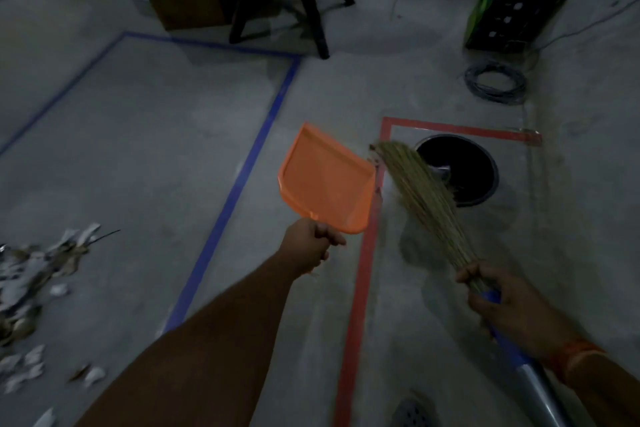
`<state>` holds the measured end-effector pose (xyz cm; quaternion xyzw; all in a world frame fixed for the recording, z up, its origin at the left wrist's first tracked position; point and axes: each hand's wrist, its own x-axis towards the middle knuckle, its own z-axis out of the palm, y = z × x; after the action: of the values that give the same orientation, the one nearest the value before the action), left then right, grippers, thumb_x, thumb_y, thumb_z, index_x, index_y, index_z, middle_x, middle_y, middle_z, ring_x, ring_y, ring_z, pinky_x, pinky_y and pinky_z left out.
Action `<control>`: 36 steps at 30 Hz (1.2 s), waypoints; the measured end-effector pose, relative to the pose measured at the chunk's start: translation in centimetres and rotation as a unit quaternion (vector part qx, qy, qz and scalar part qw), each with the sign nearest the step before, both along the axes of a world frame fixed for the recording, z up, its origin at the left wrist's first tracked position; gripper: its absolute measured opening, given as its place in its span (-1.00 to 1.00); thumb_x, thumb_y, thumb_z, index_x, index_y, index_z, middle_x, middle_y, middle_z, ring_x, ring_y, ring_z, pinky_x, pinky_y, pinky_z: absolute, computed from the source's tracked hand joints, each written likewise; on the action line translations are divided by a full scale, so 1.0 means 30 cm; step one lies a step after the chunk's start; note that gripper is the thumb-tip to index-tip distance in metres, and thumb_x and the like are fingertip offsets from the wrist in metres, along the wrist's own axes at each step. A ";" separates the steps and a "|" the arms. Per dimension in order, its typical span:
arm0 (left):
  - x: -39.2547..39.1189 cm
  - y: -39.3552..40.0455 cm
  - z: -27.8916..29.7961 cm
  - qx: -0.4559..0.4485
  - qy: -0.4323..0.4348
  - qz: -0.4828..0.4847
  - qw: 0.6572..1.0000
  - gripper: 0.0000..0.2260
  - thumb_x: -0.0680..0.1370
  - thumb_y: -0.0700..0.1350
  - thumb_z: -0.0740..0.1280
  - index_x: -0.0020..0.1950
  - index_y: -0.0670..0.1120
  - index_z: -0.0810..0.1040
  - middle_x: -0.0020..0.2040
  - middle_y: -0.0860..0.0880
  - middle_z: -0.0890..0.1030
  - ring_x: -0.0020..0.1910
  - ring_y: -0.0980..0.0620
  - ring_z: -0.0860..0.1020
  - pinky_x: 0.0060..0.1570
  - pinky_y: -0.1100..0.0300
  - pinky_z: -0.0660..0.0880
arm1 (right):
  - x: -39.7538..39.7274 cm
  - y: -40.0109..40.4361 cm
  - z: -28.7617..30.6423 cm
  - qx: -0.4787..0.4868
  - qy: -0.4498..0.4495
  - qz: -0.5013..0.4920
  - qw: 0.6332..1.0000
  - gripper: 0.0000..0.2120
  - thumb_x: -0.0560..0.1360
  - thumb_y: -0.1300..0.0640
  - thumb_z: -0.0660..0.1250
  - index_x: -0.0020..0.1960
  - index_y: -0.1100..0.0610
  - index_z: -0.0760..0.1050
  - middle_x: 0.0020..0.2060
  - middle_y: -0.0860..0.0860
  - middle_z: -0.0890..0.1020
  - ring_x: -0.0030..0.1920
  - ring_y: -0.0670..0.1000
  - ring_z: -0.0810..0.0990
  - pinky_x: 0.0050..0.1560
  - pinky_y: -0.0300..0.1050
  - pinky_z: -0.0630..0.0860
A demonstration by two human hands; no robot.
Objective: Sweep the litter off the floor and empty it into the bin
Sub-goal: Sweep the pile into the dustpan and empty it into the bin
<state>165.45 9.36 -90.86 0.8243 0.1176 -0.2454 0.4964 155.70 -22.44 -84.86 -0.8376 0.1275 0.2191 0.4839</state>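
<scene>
The left hand (313,241) grips an orange dustpan (325,180). The right hand (498,302) grips a broom (420,198) over the bin (485,163). Litter (38,274) lies left.

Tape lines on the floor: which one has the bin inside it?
The red tape line; the black bin sits within its corner, while the blue tape line borders the litter side.

The left hand (313,241) grips the handle of an orange dustpan (325,178), held up above the floor (138,135). The right hand (502,302) holds a grass broom (420,198) — its bristles reach over the black bin's (485,166) rim. Litter (34,274) lies far left — inside the blue tape (249,163).
</scene>
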 end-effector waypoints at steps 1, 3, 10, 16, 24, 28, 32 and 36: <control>-0.036 0.075 0.005 -0.004 0.003 0.016 1.000 -0.62 0.44 -0.37 0.14 -0.14 -0.08 0.71 -0.56 0.06 0.49 -0.57 0.07 0.41 -0.54 0.31 0.29 | -0.010 0.056 0.004 0.009 0.002 0.010 1.000 -0.70 0.51 0.39 0.31 -0.02 -0.02 0.55 -0.14 0.16 0.60 -0.53 0.15 0.51 -0.47 -0.04 0.51; -0.110 0.229 0.007 -0.010 0.009 0.048 0.999 -0.61 0.44 -0.37 0.13 -0.14 -0.06 0.71 -0.54 0.01 0.47 -0.58 0.07 0.38 -0.56 0.33 0.26 | -0.031 0.171 0.011 0.016 0.009 0.027 0.999 -0.69 0.51 0.39 0.32 -0.03 -0.04 0.55 -0.15 0.20 0.60 -0.53 0.17 0.51 -0.47 -0.05 0.49; -0.425 0.768 0.017 -0.003 0.019 0.158 0.987 -0.62 0.47 -0.36 0.14 -0.11 -0.04 0.71 -0.50 0.00 0.46 -0.61 0.11 0.35 -0.56 0.31 0.27 | -0.111 0.623 0.044 0.031 0.031 0.100 0.994 -0.72 0.52 0.37 0.32 -0.03 -0.02 0.55 -0.42 0.28 0.55 -0.53 0.17 0.49 -0.50 -0.10 0.45; -0.653 1.062 -0.001 -0.006 0.025 0.228 0.973 -0.60 0.43 -0.38 0.15 -0.18 -0.02 0.72 -0.51 -0.07 0.47 -0.62 0.04 0.33 -0.54 0.28 0.26 | -0.168 0.923 -0.004 0.021 0.026 0.161 0.986 -0.69 0.49 0.41 0.30 -0.01 0.00 0.55 -0.43 0.11 0.52 -0.53 0.13 0.46 -0.52 -0.09 0.46; -0.683 1.083 -0.050 -0.006 0.034 0.236 0.971 -0.60 0.41 -0.35 0.14 -0.18 0.00 0.72 -0.50 -0.07 0.48 -0.60 0.05 0.35 -0.53 0.26 0.28 | -0.123 1.019 -0.073 0.021 0.015 0.175 0.984 -0.76 0.51 0.36 0.32 -0.01 0.02 0.54 -0.40 0.13 0.54 -0.53 0.09 0.49 -0.50 -0.08 0.50; -0.649 1.001 -0.081 -0.014 0.043 0.225 0.973 -0.61 0.43 -0.37 0.14 -0.13 -0.05 0.71 -0.51 -0.04 0.48 -0.63 0.09 0.34 -0.58 0.29 0.27 | -0.073 0.953 -0.119 0.006 0.014 0.174 0.985 -0.76 0.51 0.36 0.32 -0.03 0.02 0.53 -0.37 0.12 0.53 -0.53 0.07 0.50 -0.50 -0.11 0.49; -0.594 0.900 -0.114 -0.028 0.055 0.214 0.975 -0.61 0.46 -0.38 0.13 -0.11 -0.05 0.70 -0.46 -0.09 0.47 -0.63 0.08 0.31 -0.58 0.29 0.25 | -0.007 0.847 -0.156 -0.012 0.016 0.159 0.987 -0.74 0.50 0.36 0.30 -0.02 0.00 0.53 -0.33 0.27 0.55 -0.51 0.12 0.51 -0.51 -0.08 0.50; -0.513 0.796 -0.144 -0.026 0.058 0.203 0.977 -0.62 0.47 -0.37 0.14 -0.11 -0.03 0.70 -0.45 -0.09 0.48 -0.62 0.09 0.34 -0.59 0.30 0.25 | 0.080 0.733 -0.200 -0.031 0.023 0.143 0.989 -0.77 0.51 0.36 0.30 -0.03 0.03 0.53 -0.26 0.33 0.57 -0.50 0.12 0.52 -0.49 -0.07 0.52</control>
<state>150.07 33.25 -95.18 0.7543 0.3054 -0.1899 0.5493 158.09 -0.44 -90.86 -0.8565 0.0242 0.3012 0.4184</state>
